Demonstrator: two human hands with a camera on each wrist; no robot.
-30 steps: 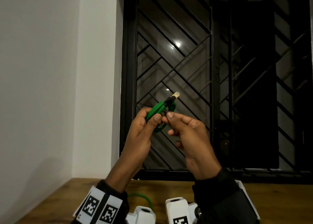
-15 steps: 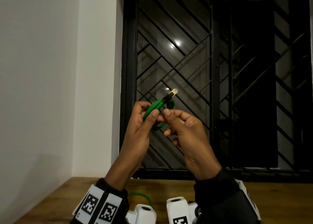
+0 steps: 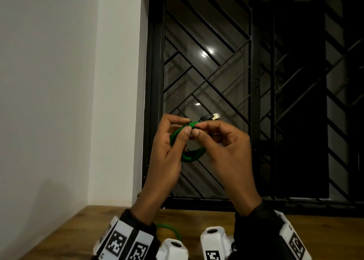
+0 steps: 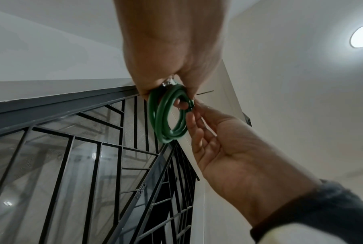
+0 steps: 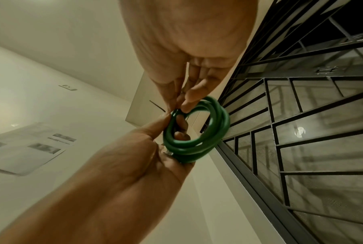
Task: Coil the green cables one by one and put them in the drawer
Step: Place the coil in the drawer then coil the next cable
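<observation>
A green cable (image 3: 192,155) wound into a small coil hangs in the air in front of the window, between both hands. My left hand (image 3: 177,133) grips the coil (image 4: 168,115) at its top with thumb and fingers. My right hand (image 3: 199,128) pinches the cable end just behind its black and gold plug (image 3: 209,117), which points up and right. The right wrist view shows the coil (image 5: 197,132) as several loops with the right fingertips (image 5: 188,104) on its upper edge. A second green cable (image 3: 169,228) lies on the wooden table (image 3: 197,218) below. The drawer is out of sight.
A black barred window (image 3: 256,82) fills the wall straight ahead. A white wall (image 3: 49,102) stands on the left. The wooden table runs along the bottom of the head view, behind my wrists with their white cameras (image 3: 213,242).
Both hands have sunk slightly with the coil. The plug has tilted from pointing steeply up to lying nearly level, and the right fingers have closed nearer to the left thumb.
</observation>
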